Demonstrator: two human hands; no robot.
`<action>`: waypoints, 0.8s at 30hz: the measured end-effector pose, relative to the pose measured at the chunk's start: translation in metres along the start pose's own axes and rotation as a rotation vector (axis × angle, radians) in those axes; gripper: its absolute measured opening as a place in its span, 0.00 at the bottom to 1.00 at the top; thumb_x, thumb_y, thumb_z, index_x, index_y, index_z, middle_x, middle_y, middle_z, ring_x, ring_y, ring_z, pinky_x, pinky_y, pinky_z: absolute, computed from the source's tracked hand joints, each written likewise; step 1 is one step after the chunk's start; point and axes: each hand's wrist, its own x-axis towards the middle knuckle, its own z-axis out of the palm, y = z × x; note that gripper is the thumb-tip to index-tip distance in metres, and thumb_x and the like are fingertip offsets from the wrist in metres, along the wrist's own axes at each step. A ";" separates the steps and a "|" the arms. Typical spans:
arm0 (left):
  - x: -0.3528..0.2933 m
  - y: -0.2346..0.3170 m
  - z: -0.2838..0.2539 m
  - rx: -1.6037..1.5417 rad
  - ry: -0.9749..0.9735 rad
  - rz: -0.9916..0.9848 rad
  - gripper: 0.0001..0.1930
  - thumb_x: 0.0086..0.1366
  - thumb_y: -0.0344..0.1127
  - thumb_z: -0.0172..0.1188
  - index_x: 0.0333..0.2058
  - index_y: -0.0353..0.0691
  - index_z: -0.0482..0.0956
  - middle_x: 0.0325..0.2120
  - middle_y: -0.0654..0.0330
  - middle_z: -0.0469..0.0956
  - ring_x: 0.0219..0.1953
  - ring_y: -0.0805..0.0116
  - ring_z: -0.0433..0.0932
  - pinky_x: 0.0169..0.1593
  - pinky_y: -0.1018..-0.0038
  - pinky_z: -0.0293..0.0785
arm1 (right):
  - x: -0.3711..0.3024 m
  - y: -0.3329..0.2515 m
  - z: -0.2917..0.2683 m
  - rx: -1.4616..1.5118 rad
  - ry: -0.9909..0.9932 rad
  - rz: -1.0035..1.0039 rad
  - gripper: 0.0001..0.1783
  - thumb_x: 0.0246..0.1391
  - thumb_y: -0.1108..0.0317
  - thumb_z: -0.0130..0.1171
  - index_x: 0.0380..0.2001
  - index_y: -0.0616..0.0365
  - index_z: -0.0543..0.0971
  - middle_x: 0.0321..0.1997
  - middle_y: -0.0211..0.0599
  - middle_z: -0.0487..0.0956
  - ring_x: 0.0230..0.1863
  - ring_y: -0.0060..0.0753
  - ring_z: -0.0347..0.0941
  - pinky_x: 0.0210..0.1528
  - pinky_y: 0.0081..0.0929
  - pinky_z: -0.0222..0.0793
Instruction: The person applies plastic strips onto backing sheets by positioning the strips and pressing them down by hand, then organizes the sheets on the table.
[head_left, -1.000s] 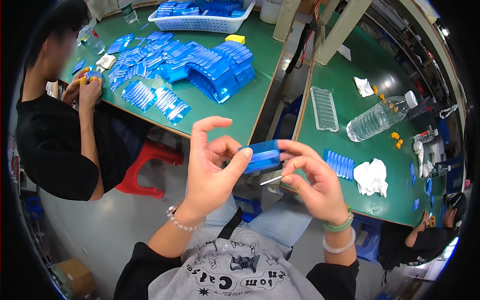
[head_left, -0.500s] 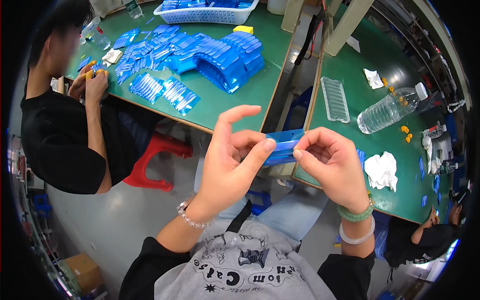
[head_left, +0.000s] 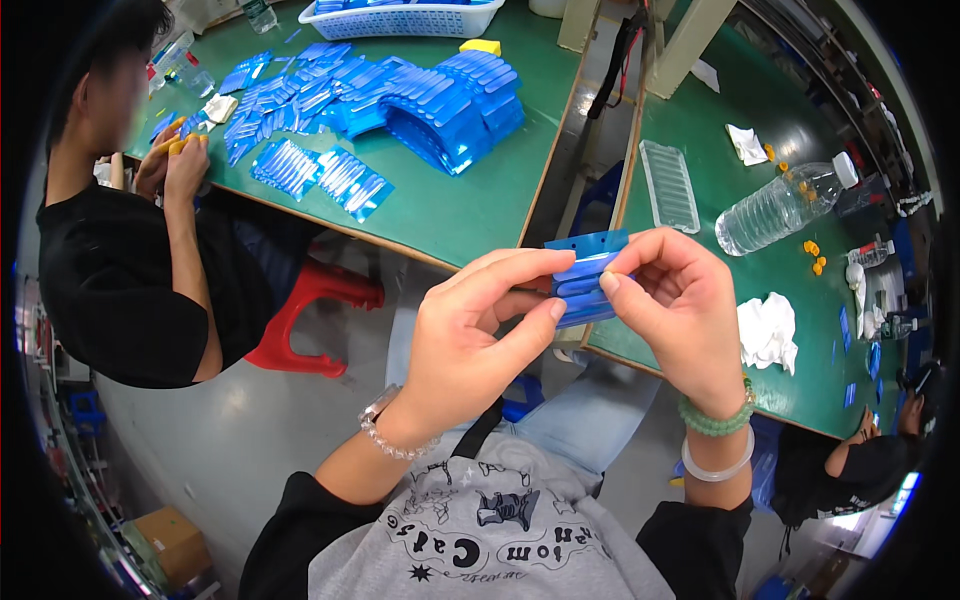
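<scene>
Lowered since the earlier frame: index finger of left hand. Behind, green tables, with heaped blue sheets at left. Close together, left hand and right hand, pinching opposite ends of blue ribbed piece in mid-air.

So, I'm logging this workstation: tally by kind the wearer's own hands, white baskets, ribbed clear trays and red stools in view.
Own hands: 2 (left hand, right hand, both at a blue plastic piece)
White basket: 1
Ribbed clear tray: 1
Red stool: 1
Total: 5
</scene>
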 end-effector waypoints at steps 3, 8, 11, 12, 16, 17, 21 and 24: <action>0.001 0.001 0.001 0.005 -0.004 0.017 0.17 0.60 0.17 0.57 0.49 0.27 0.75 0.45 0.53 0.73 0.45 0.67 0.77 0.49 0.73 0.77 | 0.000 0.002 0.000 -0.017 0.003 -0.042 0.05 0.50 0.77 0.61 0.30 0.65 0.75 0.31 0.29 0.76 0.34 0.17 0.72 0.39 0.17 0.69; 0.001 0.002 0.003 -0.004 0.010 0.004 0.17 0.60 0.17 0.57 0.48 0.27 0.75 0.45 0.52 0.74 0.45 0.67 0.78 0.49 0.73 0.77 | -0.001 0.001 0.001 -0.044 0.021 -0.100 0.06 0.49 0.77 0.62 0.30 0.65 0.75 0.31 0.29 0.76 0.34 0.17 0.71 0.39 0.17 0.69; 0.001 0.002 0.004 -0.003 0.016 0.011 0.17 0.59 0.17 0.57 0.48 0.27 0.75 0.44 0.52 0.74 0.45 0.66 0.78 0.48 0.73 0.77 | -0.001 0.000 0.000 -0.031 0.019 -0.084 0.06 0.49 0.77 0.62 0.30 0.65 0.75 0.31 0.29 0.76 0.34 0.17 0.71 0.39 0.17 0.69; 0.001 0.002 0.004 -0.004 0.021 0.010 0.17 0.59 0.17 0.57 0.48 0.27 0.75 0.44 0.52 0.74 0.44 0.66 0.78 0.48 0.73 0.77 | -0.001 0.001 0.000 -0.026 0.018 -0.081 0.06 0.49 0.77 0.62 0.30 0.65 0.75 0.31 0.29 0.76 0.34 0.17 0.71 0.39 0.17 0.69; 0.001 0.003 0.004 0.012 -0.007 0.006 0.19 0.57 0.12 0.56 0.49 0.23 0.72 0.47 0.50 0.73 0.47 0.64 0.76 0.49 0.73 0.76 | 0.000 0.002 0.000 -0.012 0.013 -0.089 0.06 0.49 0.77 0.62 0.30 0.65 0.75 0.31 0.29 0.76 0.34 0.17 0.72 0.39 0.17 0.69; 0.001 0.003 0.005 0.011 0.013 0.007 0.17 0.58 0.15 0.57 0.48 0.24 0.73 0.45 0.51 0.73 0.45 0.66 0.77 0.48 0.73 0.76 | 0.000 0.002 0.000 -0.012 0.013 -0.089 0.06 0.49 0.77 0.62 0.30 0.65 0.75 0.31 0.29 0.76 0.34 0.17 0.72 0.39 0.17 0.69; 0.000 0.002 0.008 -0.019 0.050 0.007 0.15 0.59 0.17 0.58 0.47 0.26 0.75 0.42 0.53 0.75 0.42 0.68 0.78 0.47 0.74 0.77 | -0.001 0.001 0.000 -0.027 0.021 -0.087 0.06 0.50 0.76 0.62 0.30 0.65 0.75 0.31 0.29 0.76 0.33 0.17 0.72 0.39 0.17 0.69; 0.000 -0.001 0.009 -0.020 0.075 -0.040 0.15 0.58 0.17 0.59 0.45 0.25 0.75 0.41 0.54 0.75 0.42 0.68 0.78 0.47 0.75 0.77 | -0.001 0.002 0.000 -0.046 0.023 -0.091 0.06 0.50 0.76 0.62 0.30 0.65 0.75 0.30 0.29 0.76 0.33 0.17 0.72 0.38 0.17 0.69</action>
